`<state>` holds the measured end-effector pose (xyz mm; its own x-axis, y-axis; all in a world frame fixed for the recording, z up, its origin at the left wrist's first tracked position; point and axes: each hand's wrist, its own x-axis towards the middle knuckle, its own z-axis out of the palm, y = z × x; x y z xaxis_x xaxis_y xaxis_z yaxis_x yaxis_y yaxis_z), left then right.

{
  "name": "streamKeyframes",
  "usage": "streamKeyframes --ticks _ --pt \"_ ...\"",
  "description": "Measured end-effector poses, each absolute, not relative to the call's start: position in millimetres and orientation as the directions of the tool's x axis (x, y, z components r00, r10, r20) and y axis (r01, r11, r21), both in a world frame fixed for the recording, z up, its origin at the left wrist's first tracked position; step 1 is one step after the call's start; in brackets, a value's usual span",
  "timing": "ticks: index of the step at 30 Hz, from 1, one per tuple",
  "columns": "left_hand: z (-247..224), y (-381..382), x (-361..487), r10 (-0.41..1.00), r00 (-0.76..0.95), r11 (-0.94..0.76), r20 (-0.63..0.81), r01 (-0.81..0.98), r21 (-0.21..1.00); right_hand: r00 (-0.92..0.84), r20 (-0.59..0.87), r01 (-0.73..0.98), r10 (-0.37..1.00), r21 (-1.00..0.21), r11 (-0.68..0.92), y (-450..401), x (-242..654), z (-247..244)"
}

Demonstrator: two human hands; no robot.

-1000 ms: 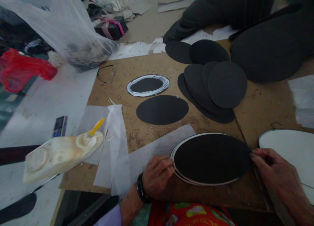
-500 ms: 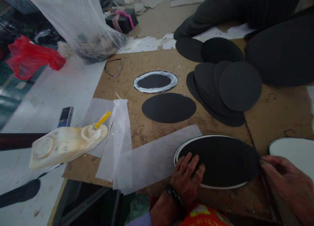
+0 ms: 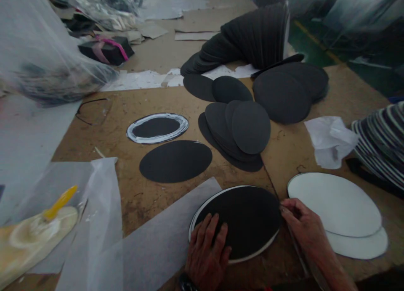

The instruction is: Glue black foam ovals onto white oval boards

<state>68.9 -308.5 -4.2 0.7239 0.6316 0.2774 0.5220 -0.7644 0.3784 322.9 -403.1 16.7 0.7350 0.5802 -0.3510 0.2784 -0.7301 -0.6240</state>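
In front of me a black oval sheet (image 3: 243, 219) lies over a white-edged oval (image 3: 190, 232), whose rim shows along the left and bottom. My left hand (image 3: 208, 249) rests on the left part of the black oval, fingers stretched out and apart. At the right end, my right hand (image 3: 303, 221) pinches the black oval's edge between thumb and fingers. White paper (image 3: 158, 236) reaches under the left side. Farther off lie a plain black oval (image 3: 176, 161) and another black oval with a white smeared ring (image 3: 183, 125).
White ovals (image 3: 337, 202) overlap at the right. Stacked black ovals (image 3: 251, 127) and a leaning fan of black pieces (image 3: 249, 38) stand behind. A whitish plastic container (image 3: 19, 249) with a yellow-handled tool (image 3: 61, 202) is at left. Glasses (image 3: 94, 110) lie beyond.
My view has swung to the right, so the table's contents appear farther left and more white ovals show. Both hands keep about the same places on the black oval.
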Motion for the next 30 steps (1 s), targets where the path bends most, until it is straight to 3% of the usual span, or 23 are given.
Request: streamKeyframes --ticks 9,18,30 --pt "9 -288 96 0.613 0.763 -0.782 0.207 0.546 0.301 0.693 -0.362 0.279 0.623 -0.663 -0.695 -403 321 20" --pt "-2 -289 114 0.497 0.851 -0.867 0.170 0.481 0.130 0.664 -0.436 0.169 0.608 -0.705 -0.689 -394 323 28" --pt "-3 -288 116 0.497 0.854 -0.865 0.154 0.472 0.171 0.591 -0.507 0.266 0.627 -0.611 -0.745 -389 329 24"
